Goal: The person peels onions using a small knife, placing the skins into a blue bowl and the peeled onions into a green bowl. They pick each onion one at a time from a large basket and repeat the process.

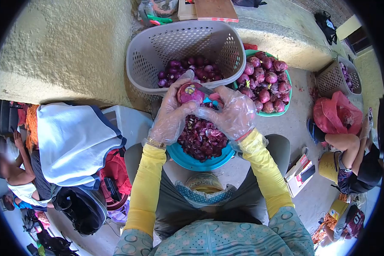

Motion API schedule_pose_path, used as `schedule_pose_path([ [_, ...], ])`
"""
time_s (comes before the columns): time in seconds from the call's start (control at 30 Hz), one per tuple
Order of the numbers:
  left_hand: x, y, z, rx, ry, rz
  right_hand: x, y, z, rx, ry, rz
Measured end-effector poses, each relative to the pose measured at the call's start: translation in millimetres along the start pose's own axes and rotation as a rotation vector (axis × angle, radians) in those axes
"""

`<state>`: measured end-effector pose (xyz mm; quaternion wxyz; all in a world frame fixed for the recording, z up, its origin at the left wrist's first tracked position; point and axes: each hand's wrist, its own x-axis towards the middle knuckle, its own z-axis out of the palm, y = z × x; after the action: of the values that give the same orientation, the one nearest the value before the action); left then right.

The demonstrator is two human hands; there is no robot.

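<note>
A red onion sits in my left hand, whose gloved fingers are wrapped round it. My right hand, also in a clear plastic glove, is closed on a small knife with a blue handle; its dark blade lies against the onion's right side. Below both hands is a blue basin heaped with onion skins. Just beyond them stands a grey perforated basket with peeled onions inside. To its right, a green basin holds unpeeled red onions.
A light cloth covers things at left. A wooden board and green-handled scissors lie on the ledge. At right are a pink plastic bag, another basket and seated people. An open box lies near my right knee.
</note>
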<state>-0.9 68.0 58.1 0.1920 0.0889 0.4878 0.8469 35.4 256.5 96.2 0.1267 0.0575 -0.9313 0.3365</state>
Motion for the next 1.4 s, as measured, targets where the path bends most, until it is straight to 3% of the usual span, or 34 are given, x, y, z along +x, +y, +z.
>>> schedule_pose_path([
  [0.87,1,0,4,-0.093,0.002,0.022,1,11,9,-0.018,0.143,-0.061],
  [1.27,5,-20,9,-0.539,0.018,0.017,5,8,24,0.025,0.143,0.067],
  [1.4,7,-32,4,-0.896,-0.032,-0.022,7,6,32,0.12,0.149,0.098],
])
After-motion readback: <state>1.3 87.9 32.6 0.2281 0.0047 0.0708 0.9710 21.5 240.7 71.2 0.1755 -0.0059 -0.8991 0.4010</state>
